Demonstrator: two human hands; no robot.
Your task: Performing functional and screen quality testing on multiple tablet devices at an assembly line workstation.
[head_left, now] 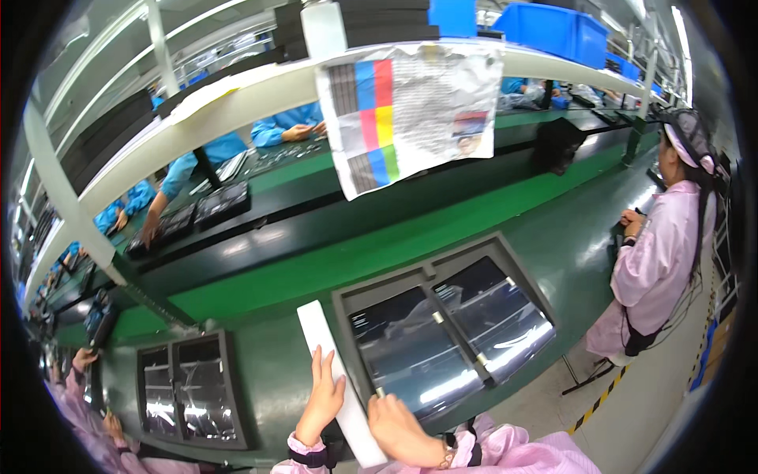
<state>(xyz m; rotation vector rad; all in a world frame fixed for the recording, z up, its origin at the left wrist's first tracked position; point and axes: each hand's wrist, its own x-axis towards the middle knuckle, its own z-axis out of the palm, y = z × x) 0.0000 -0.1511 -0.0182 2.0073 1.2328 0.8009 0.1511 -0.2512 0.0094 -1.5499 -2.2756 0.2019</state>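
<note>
Factory line filled the frame: green desk (553,261) ran from lower left up to the right, with a black conveyor belt (316,225) behind it and a white shelf beam (237,99) curving across the top. At far left, a co-worker's hand (81,359) in a pink sleeve showed by the edge. Lower left held a grey tray (189,387) with two glossy dark panels, untouched as far as visible. Lower centre, the left hand (322,399) lay flat on a long white strip (335,379), fingers extended, pressing rather than gripping it. The strip ran diagonally from centre frame down to the bottom edge, between both hands. The right hand (403,430) sat just beside the strip's lower part, fingers curled at the near edge of the larger grey tray (442,324); whether it pinched anything could not be told. That tray carried two shiny dark panels that looked film-covered. Judged from this, the strip was in hand but not yet on either panel, so the work on this tray seemed early. Upper centre, a paper sheet with colour blocks (410,110) hung from the shelf. At right, a person in a pink coat (655,261) stood facing the line.
</note>
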